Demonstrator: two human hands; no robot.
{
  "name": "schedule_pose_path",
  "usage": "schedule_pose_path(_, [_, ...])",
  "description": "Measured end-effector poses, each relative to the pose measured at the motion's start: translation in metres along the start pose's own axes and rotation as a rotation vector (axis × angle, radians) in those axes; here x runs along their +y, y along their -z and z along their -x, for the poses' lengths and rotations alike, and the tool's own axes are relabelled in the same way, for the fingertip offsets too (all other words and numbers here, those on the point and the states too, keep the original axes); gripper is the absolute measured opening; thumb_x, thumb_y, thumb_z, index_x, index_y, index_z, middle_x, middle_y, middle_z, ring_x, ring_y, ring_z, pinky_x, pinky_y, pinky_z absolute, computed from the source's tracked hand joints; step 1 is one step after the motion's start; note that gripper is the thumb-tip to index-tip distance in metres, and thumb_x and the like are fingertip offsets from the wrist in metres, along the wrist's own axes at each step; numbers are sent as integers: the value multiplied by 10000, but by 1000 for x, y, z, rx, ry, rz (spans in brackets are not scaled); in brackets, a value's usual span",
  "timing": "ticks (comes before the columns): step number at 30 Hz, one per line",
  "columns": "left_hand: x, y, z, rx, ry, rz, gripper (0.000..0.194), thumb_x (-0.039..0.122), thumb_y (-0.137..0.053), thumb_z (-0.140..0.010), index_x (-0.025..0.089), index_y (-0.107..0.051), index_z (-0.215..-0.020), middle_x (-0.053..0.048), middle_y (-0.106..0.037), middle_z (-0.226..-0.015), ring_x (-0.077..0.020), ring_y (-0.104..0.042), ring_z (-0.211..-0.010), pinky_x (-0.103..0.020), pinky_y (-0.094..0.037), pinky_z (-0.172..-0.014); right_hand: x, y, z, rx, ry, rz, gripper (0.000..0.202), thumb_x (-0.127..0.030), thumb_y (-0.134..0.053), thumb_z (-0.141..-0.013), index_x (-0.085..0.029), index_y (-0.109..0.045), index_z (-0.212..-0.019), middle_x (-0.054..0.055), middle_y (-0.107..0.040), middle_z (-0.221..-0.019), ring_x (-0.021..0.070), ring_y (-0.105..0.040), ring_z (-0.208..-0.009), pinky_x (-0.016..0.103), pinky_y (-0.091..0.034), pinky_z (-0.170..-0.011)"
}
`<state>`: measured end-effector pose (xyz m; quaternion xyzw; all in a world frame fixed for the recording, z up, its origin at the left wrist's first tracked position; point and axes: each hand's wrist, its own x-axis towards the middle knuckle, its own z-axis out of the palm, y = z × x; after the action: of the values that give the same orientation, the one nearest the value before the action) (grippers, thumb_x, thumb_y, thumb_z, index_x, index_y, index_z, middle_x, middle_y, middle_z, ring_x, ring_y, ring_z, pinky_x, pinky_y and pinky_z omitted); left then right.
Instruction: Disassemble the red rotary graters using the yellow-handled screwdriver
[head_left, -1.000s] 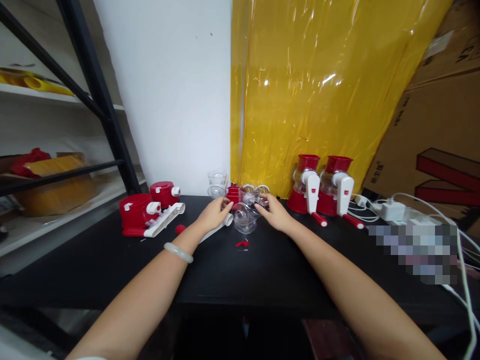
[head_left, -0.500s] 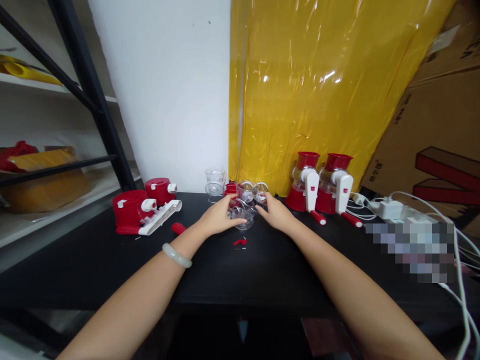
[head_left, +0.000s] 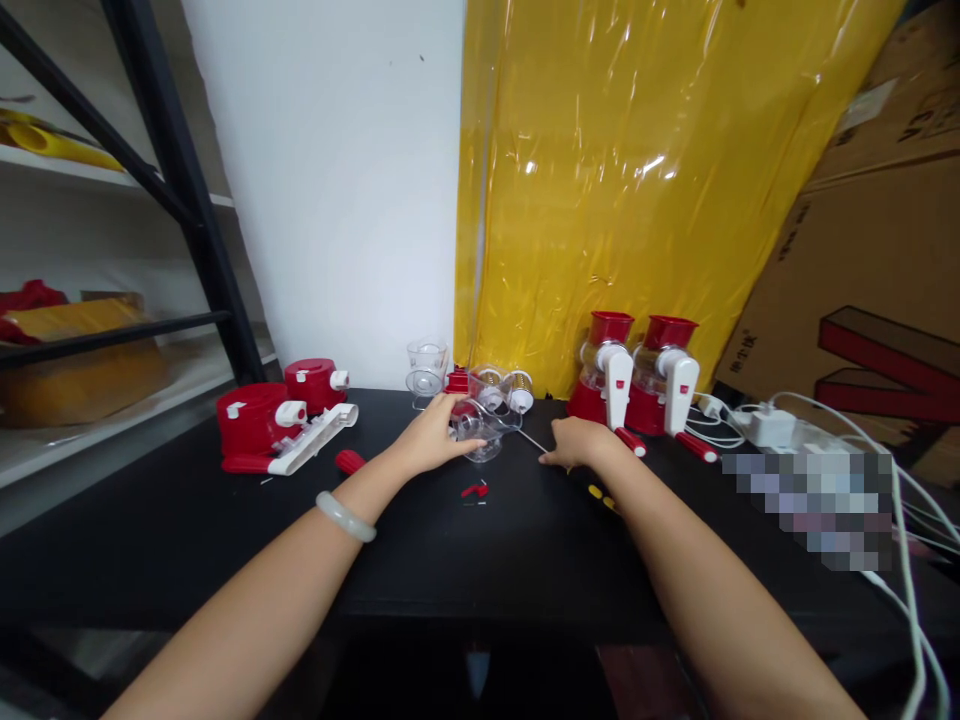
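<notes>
My left hand [head_left: 435, 435] grips a clear plastic grater housing [head_left: 480, 440] lying on the black table, thumb on the near side and fingers behind. To its right, my right hand [head_left: 577, 443] is closed around a screwdriver [head_left: 534, 441]; its thin metal shaft points left toward the housing, and its dark handle with yellow patches shows under the wrist. Whether the tip touches the housing I cannot tell. A small red part [head_left: 475, 490] lies nearer me, with tiny pins beside it. Behind the housing are drum graters [head_left: 520, 390] with white ends.
Two assembled red-and-white rotary graters [head_left: 611, 370] stand at the right. Red bases [head_left: 255, 425], a white crank arm [head_left: 319, 440] and a red handle [head_left: 349, 461] lie left. Another clear housing [head_left: 427, 365] stands behind. White cables and a power strip [head_left: 806, 445] occupy the far right.
My right hand has left the clear housing, moved right and nearer me, and now holds the screwdriver. My left hand stays on the housing. The view has shifted slightly.
</notes>
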<state>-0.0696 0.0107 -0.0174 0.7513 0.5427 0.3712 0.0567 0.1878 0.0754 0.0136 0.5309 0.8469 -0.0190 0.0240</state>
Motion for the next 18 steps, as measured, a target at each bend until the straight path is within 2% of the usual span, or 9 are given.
schedule_pose_path(3, [2, 3, 0, -9, -28, -9, 760, 500, -722, -705, 175, -459, -1341, -146, -533, -1274, -258, -623, -1011, -417, -497, -913, -2, 14, 10, -144, 10, 40, 258, -399, -775, -642, -156, -707, -697, 135, -699, -727, 288, -697, -745, 349, -515, -642])
schedule_pose_path(5, [3, 4, -1, -22, -28, 9, 774, 468, -719, -714, 181, -422, -1369, -147, -536, -1288, -254, -625, -1006, -419, -504, -900, -5, 23, 16, -264, 6, 71, 246, -368, -771, -636, -135, -713, -689, 108, -683, -656, 262, -697, -698, 323, -518, -633])
schedule_pose_path(7, [3, 4, -1, -36, -5, 35, 808, 448, -722, -716, 186, -372, -1396, -153, -537, -1310, -265, -625, -1030, -426, -512, -887, -9, 29, 20, -327, 8, 108, 242, -332, -751, -653, -110, -726, -746, 101, -689, -666, 244, -698, -697, 306, -522, -638])
schedule_pose_path(12, [-4, 2, -3, -55, 17, 113, 758, 437, -728, -719, 174, -379, -1338, -185, -525, -1345, -294, -608, -1114, -449, -508, -913, -9, 27, 18, -353, -50, 136, 323, -278, -775, -620, -99, -740, -887, 110, -709, -723, 257, -703, -765, 306, -534, -655])
schedule_pose_path(16, [-11, 2, -5, -68, 29, 115, 694, 441, -697, -745, 156, -408, -1308, -209, -509, -1361, -301, -605, -1128, -461, -496, -932, 1, 19, 11, -452, -38, 19, 276, -252, -726, -673, -62, -732, -874, 127, -716, -758, 230, -694, -725, 276, -517, -602])
schedule_pose_path(18, [-12, 3, -5, -75, 32, 113, 690, 428, -670, -768, 147, -398, -1337, -216, -488, -1386, -298, -608, -1126, -464, -494, -934, 4, 19, 10, -453, 6, 4, 246, -229, -685, -700, -41, -726, -853, 138, -715, -776, 217, -684, -689, 264, -495, -567])
